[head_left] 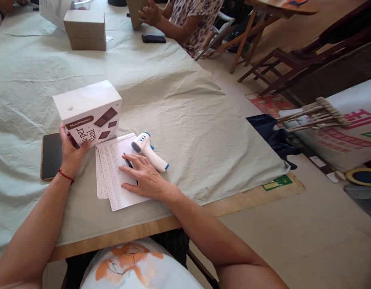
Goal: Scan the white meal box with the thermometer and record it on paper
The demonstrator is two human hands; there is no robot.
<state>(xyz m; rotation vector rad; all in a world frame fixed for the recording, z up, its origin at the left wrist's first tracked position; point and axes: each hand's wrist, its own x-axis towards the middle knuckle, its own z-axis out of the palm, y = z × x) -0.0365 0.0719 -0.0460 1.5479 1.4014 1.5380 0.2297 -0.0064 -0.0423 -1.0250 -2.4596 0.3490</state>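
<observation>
grasping in the left hand [71, 149] a white box [92, 107], printed nearside with brown blocks and "nutrimotion"; resting the right hand [145, 174], loosely spread, over a pen [129, 163] on paper [127, 199].

Everything is seen by a head camera, above and behind the fingers [129, 171]. It is pointed forward and down. The fingers are shown close, with the cloth-covered table [179, 104] reaching past them.

Illegibly small writing [111, 176] on the papers [129, 196]
</observation>
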